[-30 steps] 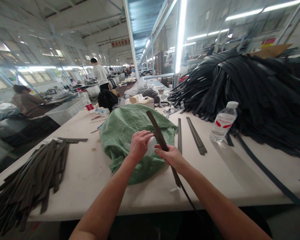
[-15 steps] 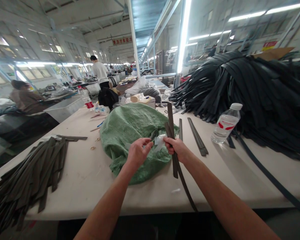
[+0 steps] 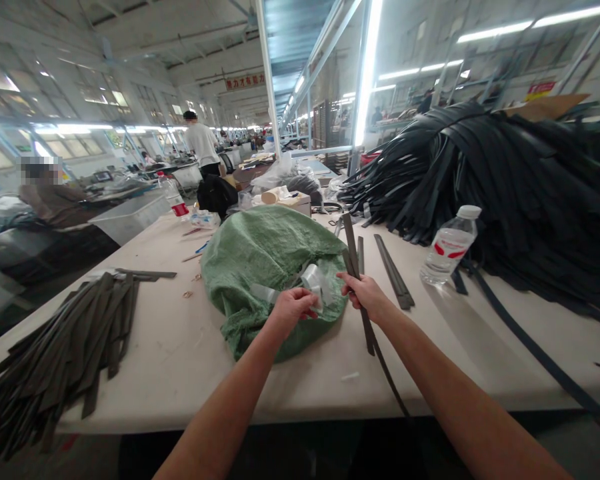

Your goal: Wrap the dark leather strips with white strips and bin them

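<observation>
My left hand (image 3: 294, 308) is closed in a pinch over a green woven sack (image 3: 265, 243). A clear plastic strip (image 3: 312, 275) curls up at its fingertips, above the sack's gathered opening. Another clear piece (image 3: 264, 293) lies on the sack to the left of that hand. My right hand (image 3: 364, 295) is closed around a few dark grey-brown strips (image 3: 351, 240), which stand up past the fingers and hang down toward the table's front edge. Just beyond it, more flat strips (image 3: 394, 272) lie on the table.
On the left of the pale table (image 3: 180, 373) lies a heap of grey-brown strips (image 3: 75, 333). A water bottle (image 3: 449, 247) stands at right, before a large pile of black straps (image 3: 505, 180). A second bottle (image 3: 173, 195) and plastic bags (image 3: 290, 177) are at the back.
My left hand has moved right and slightly down, and the clear strip is now by its fingertips. My right hand has shifted right, away from the clear strip, with the dark strips.
</observation>
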Demonstrator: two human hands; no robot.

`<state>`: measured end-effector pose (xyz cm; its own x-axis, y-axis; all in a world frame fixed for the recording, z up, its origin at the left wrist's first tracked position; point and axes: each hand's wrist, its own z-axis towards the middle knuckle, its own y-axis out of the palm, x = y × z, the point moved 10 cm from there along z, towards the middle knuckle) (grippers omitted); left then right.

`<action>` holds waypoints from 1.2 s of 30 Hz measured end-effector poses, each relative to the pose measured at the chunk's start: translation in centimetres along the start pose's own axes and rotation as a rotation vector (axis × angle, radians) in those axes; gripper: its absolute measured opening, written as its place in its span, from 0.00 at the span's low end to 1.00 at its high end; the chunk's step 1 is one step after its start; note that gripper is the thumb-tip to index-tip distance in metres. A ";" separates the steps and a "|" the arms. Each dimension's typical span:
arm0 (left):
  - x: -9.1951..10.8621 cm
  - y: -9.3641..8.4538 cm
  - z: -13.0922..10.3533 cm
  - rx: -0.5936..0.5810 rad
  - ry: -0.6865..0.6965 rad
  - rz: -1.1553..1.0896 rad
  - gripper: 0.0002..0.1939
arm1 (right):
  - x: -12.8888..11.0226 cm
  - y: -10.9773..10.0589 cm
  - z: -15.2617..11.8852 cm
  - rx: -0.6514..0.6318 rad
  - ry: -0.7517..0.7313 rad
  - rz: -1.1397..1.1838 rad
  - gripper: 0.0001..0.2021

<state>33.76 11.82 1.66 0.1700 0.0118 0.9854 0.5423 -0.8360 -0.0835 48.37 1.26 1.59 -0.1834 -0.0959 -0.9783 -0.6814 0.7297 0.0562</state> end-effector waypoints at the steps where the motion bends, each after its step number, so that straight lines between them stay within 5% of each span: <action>1: -0.4 0.0 -0.1 0.001 -0.028 -0.055 0.15 | -0.1 -0.6 -0.4 0.019 -0.013 0.006 0.12; 7: -2.2 0.9 -1.7 0.034 -0.202 -0.509 0.15 | 0.4 -2.5 -7.1 0.005 -0.083 0.017 0.23; 14: -2.0 2.8 -2.6 0.049 -0.228 -0.733 0.10 | 6.3 1.1 -15.3 -0.223 0.147 0.029 0.28; 21: -1.9 4.5 -3.4 0.006 -0.225 -0.749 0.09 | 6.8 4.1 -15.1 -0.318 0.164 0.082 0.26; 36: -3.0 4.0 -3.7 0.008 -0.221 -0.726 0.12 | 7.1 4.5 -15.4 -0.348 0.165 0.067 0.26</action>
<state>32.37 6.44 -1.12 -0.0720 0.6681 0.7406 0.5864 -0.5723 0.5733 33.07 -6.57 -2.02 -0.3277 -0.1841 -0.9267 -0.8586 0.4673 0.2108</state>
